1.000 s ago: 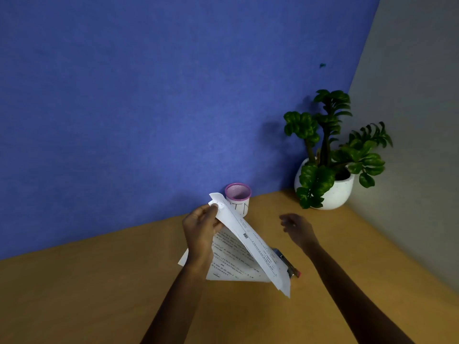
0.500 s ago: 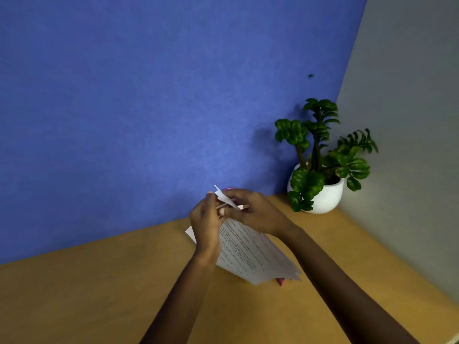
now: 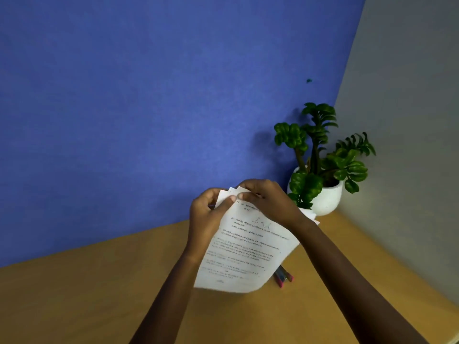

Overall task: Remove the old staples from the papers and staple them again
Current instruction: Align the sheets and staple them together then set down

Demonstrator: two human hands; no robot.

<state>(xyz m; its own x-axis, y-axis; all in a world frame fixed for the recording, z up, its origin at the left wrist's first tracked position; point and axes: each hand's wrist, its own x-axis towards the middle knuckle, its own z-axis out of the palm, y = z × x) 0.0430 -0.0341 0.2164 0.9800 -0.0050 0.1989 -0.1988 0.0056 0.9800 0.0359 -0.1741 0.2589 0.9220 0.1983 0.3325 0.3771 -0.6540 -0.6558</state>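
Here the papers (image 3: pixel 244 247) hang above the surface (image 3: pixel 74 299), top corner pinched by both the left hand (image 3: pixel 207 216) and right hand (image 3: pixel 269 201) (each grip pressed on paper). Beneath lies a stapler (image 3: pixel 283 276); a potted plant (image 3: pixel 323 170) fills the far right corner.

Blue felt wall (image 3: pixel 149 108) ahead of me, grey wall (image 3: pixel 409 120) right, wooden desk (image 3: pixel 74 301), potted plant (image 3: pixel 320 165) in its far corner.

Bare forearms (no sleeves, jewellery)
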